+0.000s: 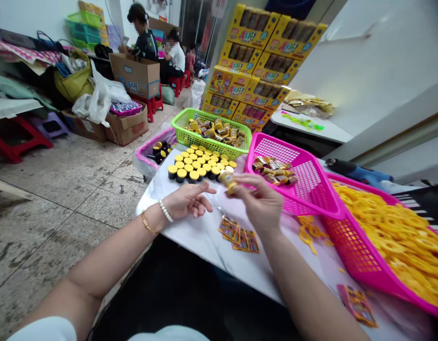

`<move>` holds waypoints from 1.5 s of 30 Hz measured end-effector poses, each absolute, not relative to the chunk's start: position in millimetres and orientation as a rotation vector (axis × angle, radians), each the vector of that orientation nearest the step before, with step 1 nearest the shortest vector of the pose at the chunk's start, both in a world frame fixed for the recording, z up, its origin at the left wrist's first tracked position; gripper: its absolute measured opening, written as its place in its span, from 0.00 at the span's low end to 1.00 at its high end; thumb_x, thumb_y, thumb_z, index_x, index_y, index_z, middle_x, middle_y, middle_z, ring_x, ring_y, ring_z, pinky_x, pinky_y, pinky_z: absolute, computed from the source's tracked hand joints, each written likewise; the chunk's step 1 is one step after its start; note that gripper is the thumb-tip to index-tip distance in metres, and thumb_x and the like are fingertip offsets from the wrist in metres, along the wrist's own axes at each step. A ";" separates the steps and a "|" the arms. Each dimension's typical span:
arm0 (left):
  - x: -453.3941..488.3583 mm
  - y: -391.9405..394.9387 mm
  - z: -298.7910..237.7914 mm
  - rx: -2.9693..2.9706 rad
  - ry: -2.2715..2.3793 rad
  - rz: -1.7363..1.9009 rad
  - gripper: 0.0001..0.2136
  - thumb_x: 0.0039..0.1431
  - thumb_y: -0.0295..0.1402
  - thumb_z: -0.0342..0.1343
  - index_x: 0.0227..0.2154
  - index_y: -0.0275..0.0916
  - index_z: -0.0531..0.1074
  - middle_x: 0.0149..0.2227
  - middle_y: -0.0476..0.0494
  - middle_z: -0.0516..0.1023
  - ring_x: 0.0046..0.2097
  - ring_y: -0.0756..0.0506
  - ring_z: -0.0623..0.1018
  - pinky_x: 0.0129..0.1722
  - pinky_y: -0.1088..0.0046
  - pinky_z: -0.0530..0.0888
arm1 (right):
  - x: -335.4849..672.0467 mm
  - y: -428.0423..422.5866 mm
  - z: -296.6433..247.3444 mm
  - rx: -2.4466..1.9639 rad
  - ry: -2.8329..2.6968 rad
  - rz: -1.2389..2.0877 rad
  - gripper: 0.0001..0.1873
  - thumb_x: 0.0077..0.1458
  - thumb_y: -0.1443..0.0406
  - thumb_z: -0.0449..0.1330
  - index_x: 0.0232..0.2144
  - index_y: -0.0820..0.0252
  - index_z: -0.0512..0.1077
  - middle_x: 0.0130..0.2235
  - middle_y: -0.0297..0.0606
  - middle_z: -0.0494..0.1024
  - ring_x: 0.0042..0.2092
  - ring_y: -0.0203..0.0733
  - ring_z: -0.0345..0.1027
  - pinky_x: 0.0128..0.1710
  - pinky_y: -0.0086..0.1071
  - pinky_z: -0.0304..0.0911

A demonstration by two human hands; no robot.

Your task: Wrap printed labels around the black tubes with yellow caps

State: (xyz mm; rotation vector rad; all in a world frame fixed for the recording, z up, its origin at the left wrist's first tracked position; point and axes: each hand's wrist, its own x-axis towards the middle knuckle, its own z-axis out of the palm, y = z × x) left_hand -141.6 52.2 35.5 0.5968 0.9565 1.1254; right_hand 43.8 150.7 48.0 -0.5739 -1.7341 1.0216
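Over the white marble-patterned table, my right hand (259, 201) pinches a small yellow-wrapped cylinder (227, 182) between thumb and fingers. My left hand (190, 200), empty with its fingers apart, is to the left of it; a pearl bracelet (165, 210) circles that wrist. Just beyond both hands stand rows of short black tubs with yellow caps (196, 165). Printed yellow-and-red labels (240, 234) lie in small overlapping stacks below my hands. A magenta basket (313, 182) behind my right hand holds several similar wrapped cylinders (273, 169).
A green basket (211, 146) of wrapped pieces sits at the table's far edge. On the right, another magenta basket (350, 255) is heaped with yellow plastic rings (399, 237). Yellow display boxes (254, 61) are stacked behind. Two people (146, 40) sit at the back left, near cardboard cartons (135, 73).
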 end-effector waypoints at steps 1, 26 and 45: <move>-141.8 51.7 35.2 0.602 0.947 1.138 0.27 0.59 0.55 0.59 0.45 0.32 0.73 0.23 0.44 0.80 0.17 0.52 0.73 0.15 0.81 0.65 | 53.0 160.1 55.9 -0.633 -1.755 0.803 0.12 0.53 0.59 0.69 0.41 0.53 0.80 0.46 0.39 0.76 0.39 0.44 0.78 0.33 0.40 0.80; -133.8 53.2 32.5 0.978 1.276 1.201 0.11 0.48 0.36 0.69 0.26 0.34 0.75 0.19 0.51 0.72 0.19 0.55 0.66 0.17 0.80 0.59 | 39.6 143.4 45.1 -0.755 -2.140 1.290 0.12 0.51 0.59 0.69 0.35 0.55 0.73 0.33 0.34 0.78 0.29 0.37 0.72 0.27 0.30 0.66; -141.6 55.7 32.3 0.483 0.982 1.343 0.20 0.42 0.31 0.76 0.38 0.31 0.77 0.28 0.47 0.77 0.26 0.54 0.75 0.20 0.82 0.66 | 23.5 131.6 37.0 -0.839 -1.724 1.760 0.18 0.45 0.51 0.71 0.25 0.59 0.74 0.21 0.31 0.76 0.23 0.33 0.67 0.26 0.29 0.65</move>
